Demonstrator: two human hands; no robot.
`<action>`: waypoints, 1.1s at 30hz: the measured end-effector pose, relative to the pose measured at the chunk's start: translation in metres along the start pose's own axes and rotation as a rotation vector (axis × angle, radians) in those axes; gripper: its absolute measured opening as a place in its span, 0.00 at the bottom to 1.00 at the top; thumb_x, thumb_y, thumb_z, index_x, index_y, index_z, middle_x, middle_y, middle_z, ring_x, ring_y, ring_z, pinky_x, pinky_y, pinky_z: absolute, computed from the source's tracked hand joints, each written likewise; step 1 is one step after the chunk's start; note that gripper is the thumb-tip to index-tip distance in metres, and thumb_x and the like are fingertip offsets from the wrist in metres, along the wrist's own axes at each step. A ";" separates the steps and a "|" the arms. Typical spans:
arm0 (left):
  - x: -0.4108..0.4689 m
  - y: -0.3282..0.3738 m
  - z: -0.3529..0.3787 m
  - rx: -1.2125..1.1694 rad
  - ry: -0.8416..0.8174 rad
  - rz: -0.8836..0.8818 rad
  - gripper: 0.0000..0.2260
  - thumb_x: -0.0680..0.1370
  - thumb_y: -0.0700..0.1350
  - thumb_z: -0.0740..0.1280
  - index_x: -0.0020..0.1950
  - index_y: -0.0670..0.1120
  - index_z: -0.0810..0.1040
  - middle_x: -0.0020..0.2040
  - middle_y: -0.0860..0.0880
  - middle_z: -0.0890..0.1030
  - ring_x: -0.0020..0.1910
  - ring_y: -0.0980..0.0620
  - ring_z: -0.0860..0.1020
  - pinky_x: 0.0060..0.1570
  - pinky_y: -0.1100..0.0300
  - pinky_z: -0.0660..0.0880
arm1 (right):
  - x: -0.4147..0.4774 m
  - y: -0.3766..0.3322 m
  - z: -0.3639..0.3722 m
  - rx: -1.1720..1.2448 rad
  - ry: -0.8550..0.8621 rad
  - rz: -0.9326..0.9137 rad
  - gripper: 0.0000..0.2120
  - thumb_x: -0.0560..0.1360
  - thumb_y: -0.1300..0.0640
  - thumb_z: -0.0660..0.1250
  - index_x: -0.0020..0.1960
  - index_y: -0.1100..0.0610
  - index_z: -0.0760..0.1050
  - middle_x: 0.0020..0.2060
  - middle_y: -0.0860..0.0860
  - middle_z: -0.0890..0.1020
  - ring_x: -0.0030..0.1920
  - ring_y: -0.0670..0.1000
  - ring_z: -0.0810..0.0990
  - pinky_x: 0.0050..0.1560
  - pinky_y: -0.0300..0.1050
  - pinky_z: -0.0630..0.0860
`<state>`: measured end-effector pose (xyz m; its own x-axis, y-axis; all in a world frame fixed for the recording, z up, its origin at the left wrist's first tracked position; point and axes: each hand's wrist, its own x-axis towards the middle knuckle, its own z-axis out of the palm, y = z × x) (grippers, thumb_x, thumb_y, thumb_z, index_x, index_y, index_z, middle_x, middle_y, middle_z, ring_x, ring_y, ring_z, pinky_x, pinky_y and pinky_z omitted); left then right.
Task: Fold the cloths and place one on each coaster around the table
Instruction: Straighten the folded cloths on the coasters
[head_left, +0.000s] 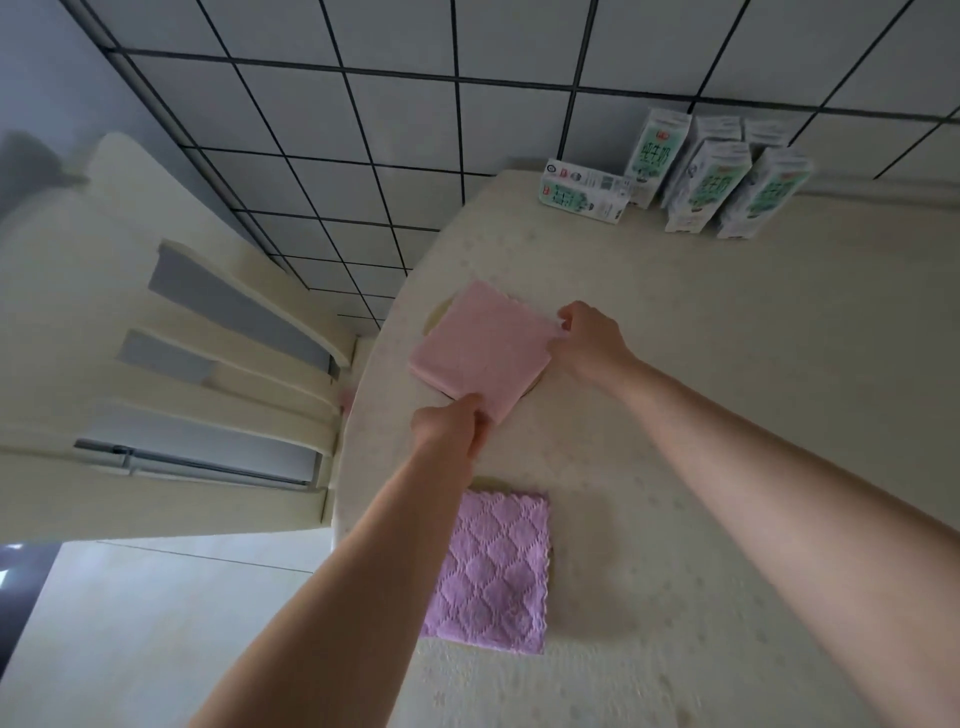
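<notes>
At far left a cream slatted chair (171, 364) stands against the edge of the cream tabletop (727, 364), over a floor of pale tiles with dark grout. Moving right, the left hand (449, 426) pinches the near corner of a folded pink cloth (480, 351), fingers closed on the fabric. The pink cloth lies flat on a round coaster (435, 314), whose rim peeks out at the cloth's far left and near right edges. Nearer the person, partly behind the left forearm, a folded lilac cloth (493, 571) with a quilted diamond weave sits on another coaster (491, 483), of which only a sliver shows at the far edge. Further right, the right hand (589, 340) grips the pink cloth's right corner, fingertips curled onto its edge. At the far right end of the tabletop stands a cluster of white-and-green milk cartons (722, 176), one lying on its side (584, 191); the upright ones carry large green Chinese characters that read as pure milk, while the smaller print is too blurred to make out.
</notes>
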<state>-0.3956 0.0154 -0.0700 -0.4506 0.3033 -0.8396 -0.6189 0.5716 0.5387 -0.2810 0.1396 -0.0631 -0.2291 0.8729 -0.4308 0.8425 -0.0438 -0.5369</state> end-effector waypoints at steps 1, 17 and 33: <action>0.000 0.000 0.002 -0.032 0.006 -0.008 0.07 0.73 0.38 0.71 0.38 0.38 0.75 0.38 0.42 0.79 0.33 0.50 0.77 0.51 0.52 0.79 | 0.004 -0.003 0.000 0.005 -0.022 0.004 0.24 0.73 0.60 0.65 0.68 0.62 0.67 0.63 0.59 0.74 0.64 0.58 0.72 0.60 0.45 0.69; 0.008 0.001 0.007 -0.099 -0.037 0.009 0.07 0.70 0.34 0.71 0.42 0.41 0.75 0.36 0.44 0.74 0.32 0.50 0.71 0.41 0.56 0.72 | 0.034 -0.025 0.002 0.063 -0.137 0.080 0.15 0.72 0.61 0.68 0.57 0.65 0.78 0.47 0.57 0.78 0.49 0.55 0.77 0.46 0.45 0.73; 0.041 0.062 -0.001 0.484 -0.016 0.497 0.20 0.72 0.33 0.61 0.62 0.49 0.72 0.52 0.48 0.77 0.48 0.49 0.77 0.43 0.57 0.77 | -0.003 0.002 0.032 0.568 -0.040 0.277 0.09 0.69 0.66 0.69 0.36 0.55 0.72 0.41 0.58 0.80 0.46 0.61 0.82 0.49 0.61 0.80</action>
<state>-0.4530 0.0626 -0.0715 -0.5949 0.6261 -0.5042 0.0166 0.6367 0.7710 -0.2941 0.1213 -0.0856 -0.0668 0.7739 -0.6297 0.4853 -0.5263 -0.6982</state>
